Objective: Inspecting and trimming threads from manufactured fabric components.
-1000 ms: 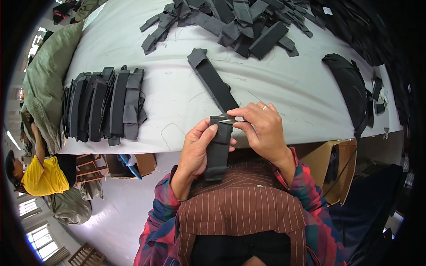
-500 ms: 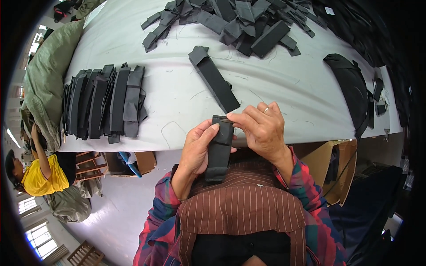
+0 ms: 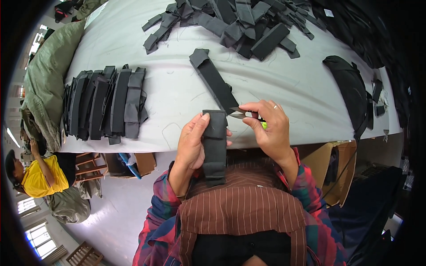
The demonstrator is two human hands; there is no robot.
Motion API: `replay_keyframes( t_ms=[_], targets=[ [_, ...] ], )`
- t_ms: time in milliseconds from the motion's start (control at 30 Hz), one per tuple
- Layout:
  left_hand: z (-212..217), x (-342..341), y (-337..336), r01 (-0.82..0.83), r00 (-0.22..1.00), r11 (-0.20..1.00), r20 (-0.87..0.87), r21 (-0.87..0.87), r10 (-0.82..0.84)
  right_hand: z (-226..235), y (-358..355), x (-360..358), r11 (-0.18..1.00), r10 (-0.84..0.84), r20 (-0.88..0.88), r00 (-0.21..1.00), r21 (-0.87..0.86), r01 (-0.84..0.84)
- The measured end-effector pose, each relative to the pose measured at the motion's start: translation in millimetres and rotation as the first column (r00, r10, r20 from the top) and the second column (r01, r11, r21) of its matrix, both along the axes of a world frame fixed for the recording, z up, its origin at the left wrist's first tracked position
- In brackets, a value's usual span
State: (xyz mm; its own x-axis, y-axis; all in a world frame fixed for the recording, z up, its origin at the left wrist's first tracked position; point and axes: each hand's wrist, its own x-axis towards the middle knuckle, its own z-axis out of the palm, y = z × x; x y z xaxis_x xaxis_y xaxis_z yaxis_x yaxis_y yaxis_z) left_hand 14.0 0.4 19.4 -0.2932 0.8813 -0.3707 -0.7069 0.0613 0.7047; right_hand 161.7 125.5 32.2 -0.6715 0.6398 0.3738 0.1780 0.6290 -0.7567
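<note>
My left hand (image 3: pixel 193 139) grips a long dark grey fabric strap piece (image 3: pixel 214 146), held upright over the table's near edge. My right hand (image 3: pixel 268 126) holds small thread snips (image 3: pixel 242 115) with a green handle; their metal tips point at the strap's upper right corner. Just beyond the hands another dark strap piece (image 3: pixel 213 80) lies flat on the white table (image 3: pixel 177 93).
A neat row of several dark strap pieces (image 3: pixel 104 104) lies at the left of the table. A loose heap of the same pieces (image 3: pixel 239 22) covers the far side. A black bag part (image 3: pixel 350 88) lies at right. A person in yellow (image 3: pixel 35 170) sits at lower left.
My right hand has drawn a little to the right off the strap's top, and the snips' tips now show at the strap's corner. The left hand keeps its grip.
</note>
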Motion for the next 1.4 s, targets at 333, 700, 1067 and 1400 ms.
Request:
replay_keyframes(
  t_ms=[333,700,1067,1400],
  targets=[
    [0,1,9,-0.038,0.999,0.999,0.015,-0.013,0.038,-10,-3,-2,0.993,-0.051,-0.036,0.998,0.100,0.055],
    [1,6,7,-0.024,0.997,1.000,-0.073,-0.020,0.022,-13,-1,-4,0.948,-0.067,-0.019,0.998,0.311,0.070],
    [-1,6,-5,-0.033,0.985,0.999,-0.172,-0.031,0.027,-6,0,2,0.996,-0.066,-0.082,0.994,-0.057,0.061],
    [-7,3,-7,-0.045,0.982,0.999,-0.180,0.028,0.050,-2,-24,-3,0.943,0.222,0.154,0.963,0.216,-0.252]
  ],
)
